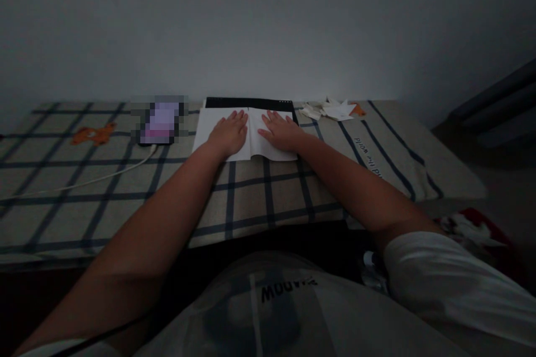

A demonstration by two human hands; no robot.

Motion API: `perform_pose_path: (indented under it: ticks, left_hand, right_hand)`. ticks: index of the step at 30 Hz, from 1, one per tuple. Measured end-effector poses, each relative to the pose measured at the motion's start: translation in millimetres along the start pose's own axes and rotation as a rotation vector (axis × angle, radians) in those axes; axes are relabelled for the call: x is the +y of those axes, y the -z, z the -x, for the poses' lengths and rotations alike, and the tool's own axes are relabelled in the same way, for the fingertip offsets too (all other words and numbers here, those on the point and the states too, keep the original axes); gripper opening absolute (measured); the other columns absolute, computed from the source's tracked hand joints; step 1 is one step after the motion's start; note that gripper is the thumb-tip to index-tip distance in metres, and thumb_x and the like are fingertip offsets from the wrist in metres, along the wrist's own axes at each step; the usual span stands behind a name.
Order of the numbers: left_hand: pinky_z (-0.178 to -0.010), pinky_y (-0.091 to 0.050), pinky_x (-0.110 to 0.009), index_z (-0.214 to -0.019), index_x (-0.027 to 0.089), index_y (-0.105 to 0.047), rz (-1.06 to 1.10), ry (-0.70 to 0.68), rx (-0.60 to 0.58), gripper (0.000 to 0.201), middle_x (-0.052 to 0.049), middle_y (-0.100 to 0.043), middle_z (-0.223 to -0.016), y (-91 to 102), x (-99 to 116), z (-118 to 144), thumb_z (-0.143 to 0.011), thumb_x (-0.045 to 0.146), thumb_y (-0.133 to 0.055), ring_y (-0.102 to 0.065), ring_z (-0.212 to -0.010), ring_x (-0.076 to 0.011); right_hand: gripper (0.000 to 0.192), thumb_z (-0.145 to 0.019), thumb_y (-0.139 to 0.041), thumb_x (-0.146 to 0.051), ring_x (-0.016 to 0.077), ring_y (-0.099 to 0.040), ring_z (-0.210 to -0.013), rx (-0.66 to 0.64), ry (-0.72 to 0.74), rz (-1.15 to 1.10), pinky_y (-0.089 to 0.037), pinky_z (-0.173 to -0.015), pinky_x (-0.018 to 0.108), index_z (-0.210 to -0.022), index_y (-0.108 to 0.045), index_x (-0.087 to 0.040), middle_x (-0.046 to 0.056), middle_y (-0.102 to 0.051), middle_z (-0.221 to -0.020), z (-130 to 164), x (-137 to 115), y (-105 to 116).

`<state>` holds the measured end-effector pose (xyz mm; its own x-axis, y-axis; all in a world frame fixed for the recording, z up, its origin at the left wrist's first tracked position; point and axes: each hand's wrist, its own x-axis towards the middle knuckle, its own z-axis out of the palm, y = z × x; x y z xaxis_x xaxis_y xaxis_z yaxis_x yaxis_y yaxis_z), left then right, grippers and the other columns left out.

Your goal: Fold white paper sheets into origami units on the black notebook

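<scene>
A white sheet of paper (204, 129) with a crease down its middle lies across a dark, flat board-like item (251, 102), whose black top edge shows behind it. My left hand (229, 134) rests flat on the left half of the sheet, fingers stretched forward. On the right half, my right hand (281, 130) presses down with its fingers spread. The paper's near edge lifts slightly between my hands, beside the crease. Neither hand grips anything.
A checked cloth (247, 195) covers the table against the wall. Left of the paper is a phone (161, 121) with a white cable (104, 177). Orange scraps (92, 134) lie far left, white paper scraps (329, 110) at right. A red container (473, 223) holds scraps below, near a bottle (372, 268).
</scene>
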<state>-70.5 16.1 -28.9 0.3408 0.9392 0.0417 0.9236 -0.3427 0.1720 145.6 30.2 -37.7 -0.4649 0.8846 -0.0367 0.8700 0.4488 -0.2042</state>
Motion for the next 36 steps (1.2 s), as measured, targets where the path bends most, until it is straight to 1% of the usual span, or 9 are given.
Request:
perform_pose_path:
  ticks: [7,14,17,20,24,26,28,31,36]
  left_hand:
    - [-0.14,-0.028,-0.055,-0.177,0.014,-0.037,-0.013,0.022,-0.004,0.066,-0.014,-0.029,-0.187,2.1,3.5,1.5,-0.114,0.03,-0.028,-0.026,-0.175,-0.0309]
    - [-0.141,-0.026,-0.054,-0.176,0.009,-0.037,-0.019,0.032,0.006,0.066,-0.017,-0.029,-0.186,3.6,8.9,6.1,-0.113,0.028,-0.027,-0.025,-0.175,-0.0307]
    - [-0.14,-0.029,-0.055,-0.175,0.013,-0.04,-0.01,0.02,0.038,0.065,-0.016,-0.033,-0.185,3.5,8.8,5.8,-0.113,0.028,-0.029,-0.028,-0.174,-0.0313]
    - [-0.139,-0.03,-0.055,-0.173,0.01,-0.043,-0.013,-0.002,0.079,0.064,-0.017,-0.036,-0.184,5.9,10.7,6.0,-0.113,0.028,-0.03,-0.03,-0.173,-0.0324]
    - [-0.142,-0.025,-0.053,-0.168,0.005,-0.049,-0.059,0.001,0.143,0.063,-0.019,-0.043,-0.18,12.6,15.7,9.2,-0.113,0.026,-0.028,-0.036,-0.171,-0.0308]
    - [-0.141,-0.027,-0.052,-0.167,0.007,-0.053,-0.066,0.023,0.115,0.062,-0.018,-0.047,-0.178,15.3,16.5,10.9,-0.114,0.027,-0.028,-0.041,-0.169,-0.0306]
    - [-0.14,-0.03,-0.052,-0.169,0.008,-0.05,-0.072,0.024,0.045,0.062,-0.017,-0.042,-0.181,16.6,15.9,11.6,-0.115,0.029,-0.029,-0.037,-0.17,-0.0319]
    - [-0.141,-0.027,-0.055,-0.176,0.006,-0.036,-0.082,0.017,-0.039,0.066,-0.017,-0.028,-0.187,16.1,13.9,11.0,-0.116,0.03,-0.028,-0.024,-0.175,-0.0349]
    - [-0.142,-0.022,-0.054,-0.179,0.011,-0.03,-0.072,0.059,-0.063,0.066,-0.014,-0.022,-0.189,13.8,13.9,8.9,-0.118,0.034,-0.024,-0.019,-0.176,-0.033]
  right_hand:
    - [0.081,-0.114,-0.03,-0.059,0.0395,-0.017,-0.176,0.015,-0.012,-0.016,-0.019,-0.14,0.069,-0.18,-0.031,-0.012,0.018,-0.02,-0.188,1.6,-1.3,-1.8]
    - [0.077,-0.115,-0.032,-0.051,0.0381,-0.017,-0.176,0.056,0.025,0.003,-0.015,-0.141,0.067,-0.179,-0.031,-0.009,0.02,-0.021,-0.188,3.9,1.3,9.3]
    - [0.078,-0.115,-0.028,-0.052,0.0362,-0.018,-0.176,0.051,0.064,-0.017,-0.017,-0.141,0.065,-0.179,-0.031,-0.009,0.019,-0.021,-0.188,2.8,0.7,13.6]
    - [0.08,-0.115,-0.024,-0.056,0.0337,-0.018,-0.177,-0.012,0.069,-0.043,-0.018,-0.142,0.06,-0.181,-0.027,-0.011,0.017,-0.021,-0.189,3.1,-3.3,13.8]
    - [0.078,-0.114,-0.029,-0.052,0.0344,-0.018,-0.177,-0.033,0.045,-0.01,-0.017,-0.142,0.061,-0.18,-0.03,-0.011,0.016,-0.021,-0.189,5.1,-4.5,10.9]
    - [0.076,-0.114,-0.032,-0.05,0.0345,-0.018,-0.177,-0.034,0.043,0.002,-0.017,-0.142,0.061,-0.18,-0.031,-0.011,0.016,-0.021,-0.189,5.7,-3.0,10.4]
    - [0.076,-0.114,-0.033,-0.05,0.0348,-0.017,-0.177,-0.034,0.048,0.007,-0.016,-0.142,0.061,-0.18,-0.031,-0.011,0.016,-0.02,-0.189,5.9,-2.3,10.7]
    - [0.078,-0.115,-0.034,-0.05,0.0352,-0.015,-0.177,-0.033,0.045,0.025,-0.015,-0.142,0.061,-0.18,-0.026,-0.008,0.017,-0.017,-0.189,6.1,-3.8,11.5]
    - [0.08,-0.115,-0.034,-0.052,0.0361,-0.013,-0.177,-0.028,0.034,0.03,-0.014,-0.142,0.062,-0.181,-0.025,-0.007,0.018,-0.016,-0.189,5.6,-5.0,9.4]
